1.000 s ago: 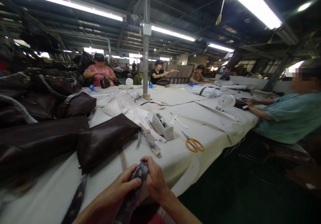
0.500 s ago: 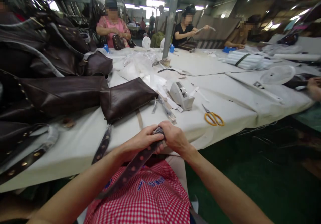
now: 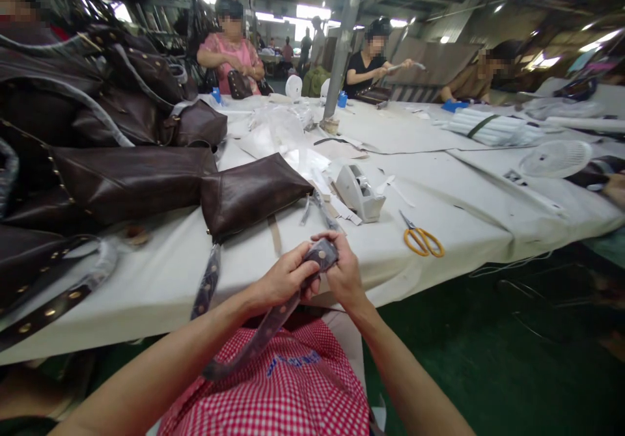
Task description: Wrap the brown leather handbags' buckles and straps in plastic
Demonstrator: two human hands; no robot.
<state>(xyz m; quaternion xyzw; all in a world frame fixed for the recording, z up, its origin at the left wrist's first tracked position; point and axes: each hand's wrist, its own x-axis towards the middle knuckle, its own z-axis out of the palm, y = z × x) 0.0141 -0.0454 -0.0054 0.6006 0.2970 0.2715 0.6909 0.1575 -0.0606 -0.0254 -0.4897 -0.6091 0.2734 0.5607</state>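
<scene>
A dark studded bag strap (image 3: 276,317), wrapped in clear plastic, loops over the red checked apron in front of me. My left hand (image 3: 288,273) is closed around it, thumb on top. Beside it my right hand (image 3: 344,267) grips the strap near the same spot, its fingers curled behind and partly hidden. Another stretch of wrapped strap (image 3: 208,283) hangs over the table edge from a dark brown leather bag (image 3: 256,192). This bag lies on the table just beyond my hands.
A pile of dark bags (image 3: 131,179) covers the table's left side. A tape dispenser (image 3: 361,195) and yellow-handled scissors (image 3: 422,239) lie to the right. A metal post (image 3: 344,45) rises from the table (image 3: 469,202). Co-workers sit across it, and a person's hand shows at far right.
My hands have turned the strap, so its studded face now shows between them. My right hand's fingers have shifted around it. The view has moved slightly.
</scene>
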